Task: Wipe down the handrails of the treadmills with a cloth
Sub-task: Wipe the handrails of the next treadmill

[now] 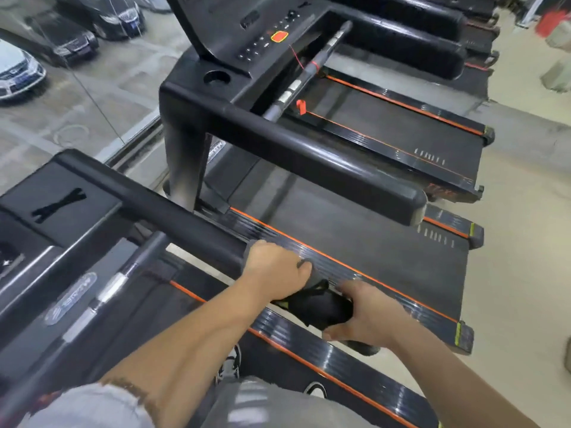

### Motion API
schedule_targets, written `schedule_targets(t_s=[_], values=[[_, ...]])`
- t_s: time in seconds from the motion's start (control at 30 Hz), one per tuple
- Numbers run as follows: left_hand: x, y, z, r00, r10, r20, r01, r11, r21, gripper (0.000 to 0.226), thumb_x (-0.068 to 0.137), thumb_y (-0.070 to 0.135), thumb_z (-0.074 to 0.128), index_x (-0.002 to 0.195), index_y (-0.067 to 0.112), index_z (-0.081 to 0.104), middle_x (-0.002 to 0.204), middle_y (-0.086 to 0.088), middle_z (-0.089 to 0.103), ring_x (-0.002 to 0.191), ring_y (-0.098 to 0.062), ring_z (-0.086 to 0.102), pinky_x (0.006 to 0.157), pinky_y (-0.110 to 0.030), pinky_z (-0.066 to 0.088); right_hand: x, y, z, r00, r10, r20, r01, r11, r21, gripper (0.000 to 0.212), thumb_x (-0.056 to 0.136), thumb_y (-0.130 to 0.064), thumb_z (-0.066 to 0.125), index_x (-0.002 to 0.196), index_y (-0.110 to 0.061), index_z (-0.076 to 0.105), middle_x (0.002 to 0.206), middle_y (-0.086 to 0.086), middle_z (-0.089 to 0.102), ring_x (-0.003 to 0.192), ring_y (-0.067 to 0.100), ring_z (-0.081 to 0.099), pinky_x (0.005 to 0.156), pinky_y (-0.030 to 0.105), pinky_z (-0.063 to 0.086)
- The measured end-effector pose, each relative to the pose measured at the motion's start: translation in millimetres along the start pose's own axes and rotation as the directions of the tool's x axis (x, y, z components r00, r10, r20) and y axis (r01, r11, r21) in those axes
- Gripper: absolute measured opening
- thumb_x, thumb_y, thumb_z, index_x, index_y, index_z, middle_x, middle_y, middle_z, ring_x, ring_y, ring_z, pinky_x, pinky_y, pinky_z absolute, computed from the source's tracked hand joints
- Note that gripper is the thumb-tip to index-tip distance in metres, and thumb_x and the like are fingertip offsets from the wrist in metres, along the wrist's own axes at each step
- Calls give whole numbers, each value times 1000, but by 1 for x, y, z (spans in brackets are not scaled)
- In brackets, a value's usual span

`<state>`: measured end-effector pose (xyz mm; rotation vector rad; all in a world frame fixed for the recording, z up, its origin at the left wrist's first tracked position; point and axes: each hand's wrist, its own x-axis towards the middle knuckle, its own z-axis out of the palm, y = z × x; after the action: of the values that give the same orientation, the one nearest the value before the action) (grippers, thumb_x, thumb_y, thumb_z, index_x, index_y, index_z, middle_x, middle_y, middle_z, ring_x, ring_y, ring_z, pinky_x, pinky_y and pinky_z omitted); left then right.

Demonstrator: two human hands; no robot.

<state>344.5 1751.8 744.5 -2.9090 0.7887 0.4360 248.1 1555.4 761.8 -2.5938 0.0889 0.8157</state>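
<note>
Left hand (278,270) and right hand (367,316) both squeezing the dark crumpled cloth (321,301) round the black padded handrail (173,214), which runs off beyond the left.

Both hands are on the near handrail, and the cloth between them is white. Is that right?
No: the cloth is dark, not white, as the head view shows. The left hand and right hand are indeed on the near handrail.

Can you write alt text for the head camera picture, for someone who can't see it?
A person's hands are on a treadmill handrail: the left hand grips the rail, the right hand holds a dark cloth round it near its end. More treadmills stand in a row beyond, with parked cars at upper left.
</note>
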Motion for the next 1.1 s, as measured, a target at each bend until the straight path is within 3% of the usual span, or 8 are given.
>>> schedule_targets(t_s=[0.23, 0.43, 0.53, 0.63, 0.77, 0.87, 1.0, 1.1], values=[[-74, 53, 66, 927, 18, -374, -82, 984, -156, 47, 100, 42, 48, 140, 20, 61, 143, -2, 57, 137, -33, 47, 119, -57, 28, -26, 56, 20, 994, -101, -50, 107, 984, 140, 96, 56, -50, 90, 143, -41, 49, 128, -16, 61, 115, 11, 61, 94, 27, 49], [-15, 64, 11, 994, -18, -112, 20, 1000, 14, 58, 105, 48, 27, 91, 21, 76, 90, -3, 74, 90, -32, 67, 84, -42, 42, -27, 90, 39, 986, -135, -96, 159, 936, 313, 83, 60, -31, 91, 127, -52, 48, 118, -24, 64, 104, 0, 61, 81, 2, 39], [0, 81, 2, 997, -72, -8, 72, 996, 50, 64, 105, 49, 21, 96, 19, 76, 96, -5, 75, 97, -31, 68, 78, -39, 39, -26, 91, 56, 969, -134, -210, 188, 945, 267, 78, 63, -40, 84, 133, -48, 50, 119, -26, 65, 107, 2, 63, 90, 12, 44], [-30, 95, 19, 982, -20, -189, 13, 999, -37, 51, 107, 44, 30, 94, 22, 74, 96, -2, 73, 97, -29, 65, 92, -42, 40, -31, 95, 71, 956, -104, -276, 199, 917, 346, 71, 64, -36, 81, 128, -47, 53, 107, -26, 65, 98, 5, 65, 83, 11, 46], [-81, 124, 62, 938, 55, -343, -117, 980, -161, 47, 106, 38, 38, 143, 18, 58, 146, 2, 55, 139, -27, 46, 120, -52, 29, -33, 100, 85, 930, -106, -352, 254, 878, 407, 72, 63, -48, 80, 129, -44, 52, 112, -20, 68, 97, 4, 66, 85, 24, 54], [-84, 127, 65, 918, 163, -362, -202, 976, -75, 51, 104, 40, 42, 149, 18, 52, 151, -3, 52, 141, -31, 45, 118, -55, 33, -32, 104, 89, 934, -56, -353, 224, 862, 455, 65, 66, -49, 78, 126, -44, 53, 102, -23, 69, 90, 2, 66, 81, 26, 54], [-29, 131, 20, 981, 141, -134, -142, 990, -1, 51, 106, 45, 30, 111, 19, 73, 108, -7, 73, 102, -35, 67, 91, -44, 47, -29, 108, 90, 960, -33, -279, 179, 839, 515, 62, 64, -47, 74, 122, -33, 58, 103, -17, 70, 93, 6, 66, 85, 30, 54], [6, 151, 2, 989, -7, 148, 9, 1000, -12, 66, 103, 51, 16, 108, 18, 74, 114, -8, 73, 108, -33, 67, 87, -39, 49, -30, 117, 90, 983, -22, -183, 114, 853, 509, 53, 69, -33, 68, 120, -36, 55, 110, -13, 68, 105, 11, 65, 95, 32, 53]])
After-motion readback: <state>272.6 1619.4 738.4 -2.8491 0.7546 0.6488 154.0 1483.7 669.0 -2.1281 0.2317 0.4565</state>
